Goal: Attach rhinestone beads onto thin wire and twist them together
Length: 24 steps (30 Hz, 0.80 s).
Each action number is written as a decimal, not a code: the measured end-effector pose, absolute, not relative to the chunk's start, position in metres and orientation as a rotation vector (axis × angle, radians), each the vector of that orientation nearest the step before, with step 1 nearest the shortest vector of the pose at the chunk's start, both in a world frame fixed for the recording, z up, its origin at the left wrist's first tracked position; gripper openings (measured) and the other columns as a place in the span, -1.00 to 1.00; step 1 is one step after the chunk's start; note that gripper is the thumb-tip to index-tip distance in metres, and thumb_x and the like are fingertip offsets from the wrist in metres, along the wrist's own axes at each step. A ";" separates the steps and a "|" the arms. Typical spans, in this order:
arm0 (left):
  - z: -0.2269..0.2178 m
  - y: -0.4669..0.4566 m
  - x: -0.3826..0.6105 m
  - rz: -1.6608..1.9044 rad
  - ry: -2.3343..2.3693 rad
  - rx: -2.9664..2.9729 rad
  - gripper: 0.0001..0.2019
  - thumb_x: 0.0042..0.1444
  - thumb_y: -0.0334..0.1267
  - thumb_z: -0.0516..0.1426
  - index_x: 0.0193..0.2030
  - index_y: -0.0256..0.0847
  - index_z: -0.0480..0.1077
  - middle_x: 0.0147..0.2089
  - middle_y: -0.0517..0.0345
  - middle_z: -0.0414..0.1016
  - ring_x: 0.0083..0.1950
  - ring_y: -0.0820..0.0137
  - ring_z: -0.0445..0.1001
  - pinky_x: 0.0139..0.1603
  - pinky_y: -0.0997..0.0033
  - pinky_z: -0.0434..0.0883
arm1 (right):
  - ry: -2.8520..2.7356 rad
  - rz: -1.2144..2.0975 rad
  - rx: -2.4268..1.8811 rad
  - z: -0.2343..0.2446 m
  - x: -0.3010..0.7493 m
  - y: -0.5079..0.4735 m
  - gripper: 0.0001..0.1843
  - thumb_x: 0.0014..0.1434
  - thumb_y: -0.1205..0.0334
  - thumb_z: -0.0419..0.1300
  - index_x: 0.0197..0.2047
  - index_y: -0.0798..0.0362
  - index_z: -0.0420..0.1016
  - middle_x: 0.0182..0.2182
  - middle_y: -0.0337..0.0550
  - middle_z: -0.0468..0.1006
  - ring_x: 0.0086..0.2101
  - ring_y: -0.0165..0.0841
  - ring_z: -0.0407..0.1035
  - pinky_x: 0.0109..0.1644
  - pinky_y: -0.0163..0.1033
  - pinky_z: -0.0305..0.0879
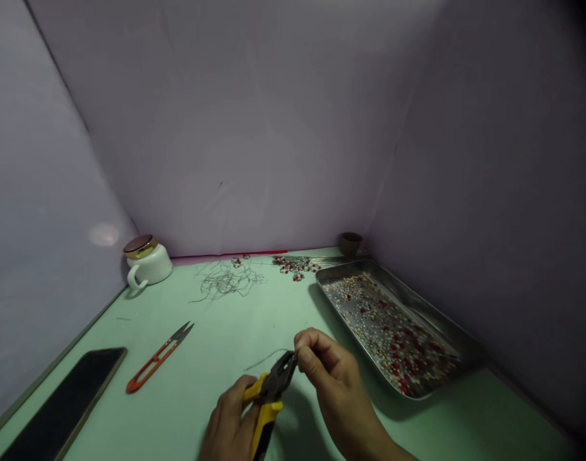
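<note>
My left hand (231,419) is wrapped round the yellow and black handles of a pair of pliers (276,383). The dark jaws point up and to the right, meeting the fingertips of my right hand (338,384). Thumb and forefinger of that hand are pinched at the jaw tips on a thin wire (266,360), whose free end trails off to the left. What else sits between those fingertips is hidden. To the right lies a metal tray (353,333) of small red, white and yellowish beads.
Orange thread snips (153,368) and a dark phone (66,403) lie at left. Behind them stands a white lidded mug (153,266). Tangled wire (228,280) and red beaded pieces (297,266) lie at the back, near a small brown pot (350,243). Pale walls (273,128) enclose the table.
</note>
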<state>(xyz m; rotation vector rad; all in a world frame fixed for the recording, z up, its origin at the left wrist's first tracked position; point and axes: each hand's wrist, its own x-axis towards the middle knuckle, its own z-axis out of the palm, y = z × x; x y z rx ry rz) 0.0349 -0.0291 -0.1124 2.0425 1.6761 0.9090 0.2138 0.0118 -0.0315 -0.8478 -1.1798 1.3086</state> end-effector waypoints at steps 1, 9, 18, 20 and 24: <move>-0.109 -0.027 0.037 0.918 1.670 2.026 -0.68 0.06 -0.29 0.03 -0.04 -0.09 0.41 -0.01 0.01 0.45 -0.03 0.15 0.42 -0.04 0.19 0.42 | -1.157 1.303 -0.861 -0.033 0.214 0.013 -0.78 0.14 0.09 0.14 -0.41 0.06 0.33 -0.52 -0.31 0.22 -0.46 -0.45 0.08 -0.37 -0.35 0.06; -0.095 -0.021 0.048 0.893 1.540 1.816 -0.64 0.06 -0.28 -0.02 0.01 -0.13 0.37 -0.06 0.02 0.47 -0.08 0.17 0.46 -0.19 0.28 0.47 | -1.139 1.299 -0.891 -0.039 0.218 0.018 -0.78 0.14 0.09 0.15 -0.42 0.05 0.35 -0.53 -0.32 0.24 -0.46 -0.45 0.11 -0.36 -0.34 0.07; -0.088 -0.023 0.049 0.886 1.514 1.818 -0.68 0.03 -0.28 -0.02 -0.09 -0.14 0.43 -0.09 0.01 0.48 -0.11 0.15 0.45 -0.18 0.26 0.46 | -1.127 1.370 -0.890 -0.041 0.218 0.021 -0.75 0.13 0.07 0.16 -0.41 0.08 0.34 -0.51 -0.30 0.25 -0.45 -0.44 0.12 -0.34 -0.32 0.09; -0.085 -0.017 0.045 0.844 1.514 1.793 -0.68 0.04 -0.27 -0.02 -0.09 -0.13 0.43 -0.14 0.02 0.51 -0.15 0.17 0.47 -0.22 0.29 0.46 | -1.138 1.368 -0.889 -0.041 0.218 0.020 -0.76 0.13 0.07 0.16 -0.40 0.08 0.35 -0.51 -0.30 0.25 -0.44 -0.44 0.11 -0.34 -0.31 0.09; -0.090 -0.012 0.038 0.775 1.505 1.750 -0.71 0.07 -0.25 -0.02 -0.13 -0.10 0.45 -0.25 0.07 0.52 -0.25 0.22 0.49 -0.32 0.35 0.47 | -1.168 1.344 -0.886 -0.040 0.219 0.019 -0.78 0.14 0.09 0.15 -0.40 0.07 0.35 -0.51 -0.31 0.24 -0.44 -0.44 0.11 -0.34 -0.32 0.08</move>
